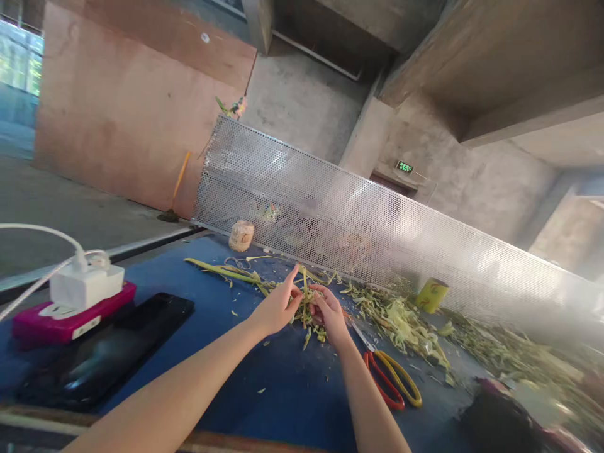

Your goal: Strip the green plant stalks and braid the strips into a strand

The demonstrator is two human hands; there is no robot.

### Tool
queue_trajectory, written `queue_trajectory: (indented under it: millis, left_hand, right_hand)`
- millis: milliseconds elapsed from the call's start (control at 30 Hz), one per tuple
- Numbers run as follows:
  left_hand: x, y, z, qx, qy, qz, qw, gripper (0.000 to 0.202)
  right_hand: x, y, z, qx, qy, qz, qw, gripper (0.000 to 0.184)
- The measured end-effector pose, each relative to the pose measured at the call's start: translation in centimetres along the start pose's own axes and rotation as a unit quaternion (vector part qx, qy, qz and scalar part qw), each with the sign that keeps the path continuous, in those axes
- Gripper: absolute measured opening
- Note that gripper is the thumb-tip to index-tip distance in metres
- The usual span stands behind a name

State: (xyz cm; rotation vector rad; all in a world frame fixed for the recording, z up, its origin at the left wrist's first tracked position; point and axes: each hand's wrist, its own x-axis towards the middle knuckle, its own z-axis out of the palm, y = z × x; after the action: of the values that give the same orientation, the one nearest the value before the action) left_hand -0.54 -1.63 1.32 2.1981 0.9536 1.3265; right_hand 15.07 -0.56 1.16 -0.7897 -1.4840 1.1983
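Note:
Both my hands meet over a small bunch of green-yellow plant strips (307,309) on the blue table (283,390). My left hand (277,306) pinches the strips from the left, its fingers closed on them with the forefinger raised. From the right, my right hand (330,313) grips the same bunch, fingers curled around it. More long green stalks (221,269) lie on the table beyond my left hand.
Scissors (391,372) with red and yellow handles lie beside my right forearm. A heap of plant trimmings (401,321) spreads to the right, beside a yellow-green cup (431,294). A perforated metal screen (358,233) backs the table. A black phone (108,352), a pink device (70,318) and a white charger (85,284) sit at the left.

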Motion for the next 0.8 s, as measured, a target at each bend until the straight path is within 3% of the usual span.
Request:
queue_trajectory:
  millis: [100,467,667,800]
  left_hand:
    - [-0.1,0.0,0.3,-0.006,-0.026,-0.006,1.000,0.057]
    - [0.4,-0.7,0.7,-0.117,0.021,-0.021,0.993,0.073]
    - [0.4,-1.0,0.7,-0.303,0.005,-0.078,0.950,0.093]
    - [0.5,-1.0,0.7,-0.369,-0.004,-0.107,0.923,0.099]
  right_hand:
    - [0.0,-0.2,0.0,0.006,0.011,0.004,1.000,0.039]
    - [0.2,0.0,-0.2,0.023,0.006,-0.006,1.000,0.037]
    - [0.2,0.1,-0.2,-0.001,-0.008,-0.020,1.000,0.039]
    - [0.1,0.2,0.1,-0.038,-0.021,-0.027,0.999,0.037]
